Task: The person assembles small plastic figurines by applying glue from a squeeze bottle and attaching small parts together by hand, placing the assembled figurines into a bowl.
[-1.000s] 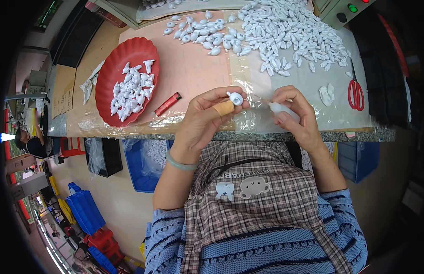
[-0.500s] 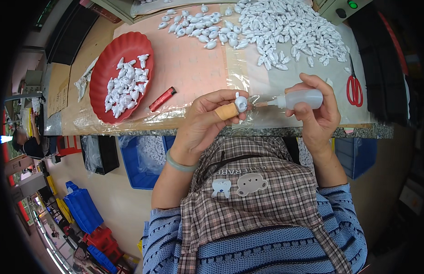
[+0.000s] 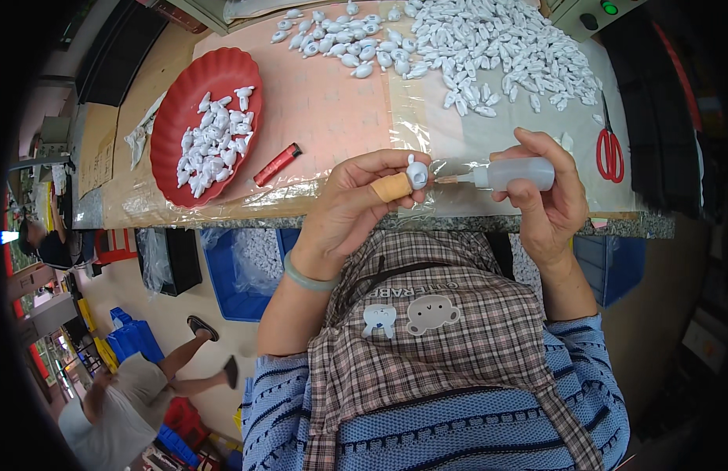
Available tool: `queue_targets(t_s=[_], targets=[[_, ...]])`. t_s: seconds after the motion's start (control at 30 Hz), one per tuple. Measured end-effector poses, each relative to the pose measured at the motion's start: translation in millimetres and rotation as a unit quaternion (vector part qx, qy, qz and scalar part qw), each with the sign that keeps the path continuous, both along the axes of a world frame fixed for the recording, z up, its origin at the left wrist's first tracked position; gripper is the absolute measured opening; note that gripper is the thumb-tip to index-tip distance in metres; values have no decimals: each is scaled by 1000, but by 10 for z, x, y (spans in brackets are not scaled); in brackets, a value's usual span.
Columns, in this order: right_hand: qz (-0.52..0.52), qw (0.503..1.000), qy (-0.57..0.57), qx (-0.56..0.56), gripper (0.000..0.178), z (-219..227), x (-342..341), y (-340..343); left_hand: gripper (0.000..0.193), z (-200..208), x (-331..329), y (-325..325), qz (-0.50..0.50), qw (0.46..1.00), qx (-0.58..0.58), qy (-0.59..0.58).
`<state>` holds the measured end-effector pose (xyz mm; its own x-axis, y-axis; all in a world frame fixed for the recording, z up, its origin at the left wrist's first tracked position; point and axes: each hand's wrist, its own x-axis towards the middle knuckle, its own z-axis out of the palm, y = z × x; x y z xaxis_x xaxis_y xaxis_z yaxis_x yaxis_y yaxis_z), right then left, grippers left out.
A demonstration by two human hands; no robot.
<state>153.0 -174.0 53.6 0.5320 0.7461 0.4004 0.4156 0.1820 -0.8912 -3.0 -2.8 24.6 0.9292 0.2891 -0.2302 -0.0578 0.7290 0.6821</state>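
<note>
Between the thumb and fingers of my left hand (image 3: 344, 206) is a small white plastic figure part (image 3: 416, 174), rounded, with a thin stub on top and a hollow facing right. A tan wrap covers one of the left fingers. My right hand (image 3: 548, 200) is closed around a translucent squeeze bottle (image 3: 522, 173) lying nearly level. Its thin nozzle (image 3: 450, 180) points left at the hollow, a small gap short of it. Both hands are above the near edge of the workbench (image 3: 333, 125).
A red scalloped dish (image 3: 169, 118) holds many white parts; a red lighter (image 3: 277, 164) lies beside it. Loose white parts (image 3: 497, 55) cover the back. Red-handled scissors (image 3: 610, 155) lie at right. Blue bins (image 3: 223, 275) stand below the bench. Another person (image 3: 129, 392) is at lower left.
A person has come into view at the lower left. The white part in my left hand has turned slightly, and its hollow shows more. My right hand and the bottle have hardly moved.
</note>
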Motion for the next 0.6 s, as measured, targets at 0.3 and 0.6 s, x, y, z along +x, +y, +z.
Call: queue_targets(t_s=[0.3,0.6], targets=[[7,1000,-3,0,42,2,6,13,30,-69,3,17,-29,999,2,-22],[13,999,34,27,39,-9,12,4,29,-52,8,-15,-36,999,-15,-17]])
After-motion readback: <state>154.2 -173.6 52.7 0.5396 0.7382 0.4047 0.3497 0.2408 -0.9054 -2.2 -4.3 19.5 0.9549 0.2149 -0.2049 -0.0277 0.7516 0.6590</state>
